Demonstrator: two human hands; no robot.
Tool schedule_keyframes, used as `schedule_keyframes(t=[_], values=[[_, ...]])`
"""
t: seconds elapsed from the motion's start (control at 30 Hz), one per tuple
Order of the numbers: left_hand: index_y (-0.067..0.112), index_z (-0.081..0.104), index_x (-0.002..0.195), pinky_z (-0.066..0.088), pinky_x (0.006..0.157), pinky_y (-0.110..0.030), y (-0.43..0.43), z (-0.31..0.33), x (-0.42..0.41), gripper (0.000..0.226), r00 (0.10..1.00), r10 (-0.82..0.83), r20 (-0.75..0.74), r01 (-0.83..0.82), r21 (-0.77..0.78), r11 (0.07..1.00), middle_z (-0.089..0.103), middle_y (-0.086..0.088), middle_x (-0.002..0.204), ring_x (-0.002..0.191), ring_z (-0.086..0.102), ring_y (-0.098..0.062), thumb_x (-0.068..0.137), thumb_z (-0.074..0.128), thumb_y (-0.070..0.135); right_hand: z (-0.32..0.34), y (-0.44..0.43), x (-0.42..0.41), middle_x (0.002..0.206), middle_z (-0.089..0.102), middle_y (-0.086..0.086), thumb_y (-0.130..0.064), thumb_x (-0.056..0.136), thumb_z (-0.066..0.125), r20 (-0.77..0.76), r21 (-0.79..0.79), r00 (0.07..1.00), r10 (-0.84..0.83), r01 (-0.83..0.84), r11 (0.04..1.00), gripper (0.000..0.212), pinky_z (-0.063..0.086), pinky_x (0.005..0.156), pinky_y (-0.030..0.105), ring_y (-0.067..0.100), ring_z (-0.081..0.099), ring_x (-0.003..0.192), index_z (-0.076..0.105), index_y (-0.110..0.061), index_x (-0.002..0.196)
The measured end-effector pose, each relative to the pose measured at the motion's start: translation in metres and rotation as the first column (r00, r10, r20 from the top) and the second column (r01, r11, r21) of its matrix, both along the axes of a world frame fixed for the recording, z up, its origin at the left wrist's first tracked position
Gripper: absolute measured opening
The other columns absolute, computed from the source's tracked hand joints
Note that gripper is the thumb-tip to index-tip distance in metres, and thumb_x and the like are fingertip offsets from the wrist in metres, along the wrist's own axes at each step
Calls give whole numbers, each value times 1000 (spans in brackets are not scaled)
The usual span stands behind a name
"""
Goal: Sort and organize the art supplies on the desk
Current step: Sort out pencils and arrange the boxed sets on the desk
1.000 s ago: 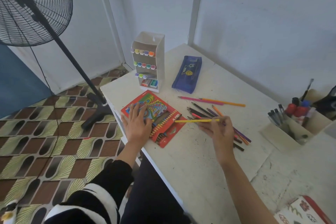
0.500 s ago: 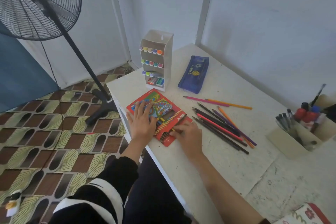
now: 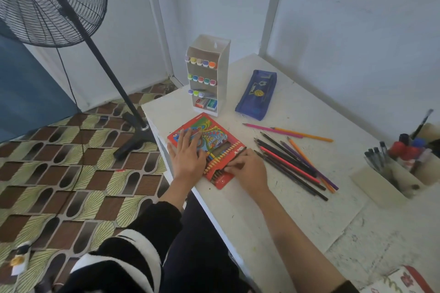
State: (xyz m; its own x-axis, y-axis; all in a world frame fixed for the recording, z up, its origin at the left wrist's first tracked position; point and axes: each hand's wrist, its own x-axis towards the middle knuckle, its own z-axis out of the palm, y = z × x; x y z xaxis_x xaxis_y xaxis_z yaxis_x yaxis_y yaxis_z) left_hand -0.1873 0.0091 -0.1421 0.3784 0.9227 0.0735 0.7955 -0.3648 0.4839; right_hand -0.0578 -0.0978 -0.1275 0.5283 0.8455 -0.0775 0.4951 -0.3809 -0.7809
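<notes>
Left of the white desk point(image 3: 285, 209), a black pedestal fan point(image 3: 47, 2) stands on the floor. At the desk's near edge the left hand point(image 3: 188, 162) lies flat, fingers straight, on the red cardboard coloured-pencil box point(image 3: 214, 147). The right hand point(image 3: 250, 170) bends its fingers onto the box's pencil row; whether they pinch one cannot be told. Loose coloured pencils point(image 3: 292, 162) lie just right of it.

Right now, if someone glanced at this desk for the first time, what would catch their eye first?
The bright red colour pencil box at the desk's near left edge, with the left hand flat on its cover and the right hand at its row of pencils. Just right of it lies a loose spread of coloured pencils, and behind it stands a white marker rack with rows of coloured caps.
</notes>
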Motion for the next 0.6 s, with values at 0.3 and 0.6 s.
schedule_keyframes(t=[0.3, 0.6], values=[[29, 31, 146, -21, 111, -42, 0, 1, 0, 50, 1000, 2, 12, -2, 2, 1000, 15, 4, 159, 147, -3, -13, 96, 39, 28, 45, 17, 109, 102, 61, 11, -6, 90, 57, 390, -32, 916, -97, 119, 992, 20, 39, 72, 24, 20, 57, 86, 73, -11, 100], [29, 34, 144, -21, 109, -41, 1, -1, -1, 55, 1000, -6, 16, 6, -7, 1000, 18, 3, 158, 147, 0, -13, 90, 29, 37, 47, 27, 152, 102, 61, 7, -14, 78, 72, 413, -320, 910, 18, 126, 939, 5, 41, 75, 30, 28, 58, 95, 70, -15, 82]])
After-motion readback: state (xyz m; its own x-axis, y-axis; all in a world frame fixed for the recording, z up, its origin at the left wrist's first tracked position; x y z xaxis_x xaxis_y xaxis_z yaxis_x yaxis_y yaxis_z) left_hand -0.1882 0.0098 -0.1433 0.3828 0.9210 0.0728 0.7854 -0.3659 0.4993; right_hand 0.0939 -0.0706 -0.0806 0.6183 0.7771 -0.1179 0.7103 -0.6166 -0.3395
